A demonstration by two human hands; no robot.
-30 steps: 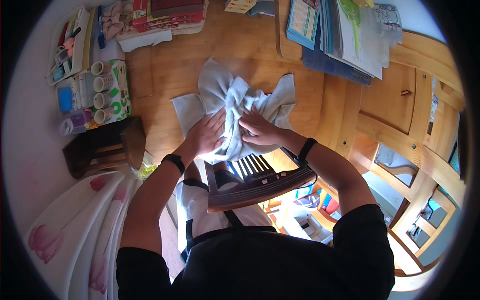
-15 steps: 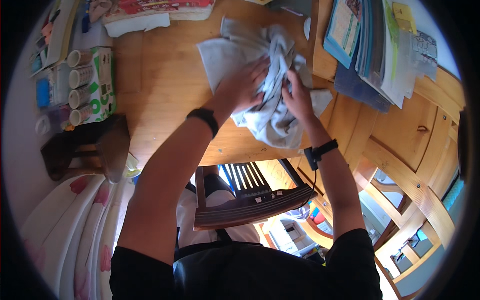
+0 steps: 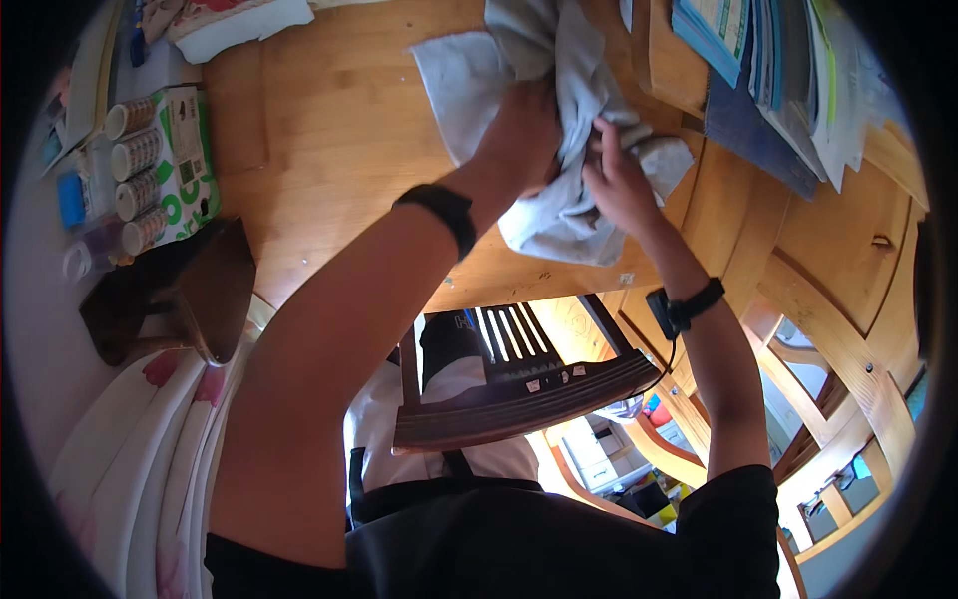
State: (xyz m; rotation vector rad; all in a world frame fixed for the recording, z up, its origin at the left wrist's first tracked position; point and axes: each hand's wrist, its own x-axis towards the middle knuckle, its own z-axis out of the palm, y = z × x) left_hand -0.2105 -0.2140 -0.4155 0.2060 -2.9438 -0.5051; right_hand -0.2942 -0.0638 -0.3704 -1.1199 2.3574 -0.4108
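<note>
My left hand (image 3: pixel 527 130) is on the grey cloth (image 3: pixel 581 105), motion-blurred, fingers mostly hidden; can't tell if it's gripping. My right hand (image 3: pixel 624 185) touches the bunched right part, thumb raised, other fingers partly hidden; grip unclear too. Cloth lies on the wooden counter (image 3: pixel 339 130), top centre of frame. Looks partway handled: middle gathered into a twisted ridge, left corner spread out, right end crumpled; neither flat nor neatly folded yet.

Containers, left edge of frame: green-and-white carton (image 3: pixel 188 150), contents not visible; four patterned cylinders (image 3: pixel 137 157) beside it, insides not readable. Clear plastic stuff there with a blue piece (image 3: pixel 72 198), too blurred to sort. Dark wooden box-like piece (image 3: pixel 215 285) below, inside in shadow.
</note>
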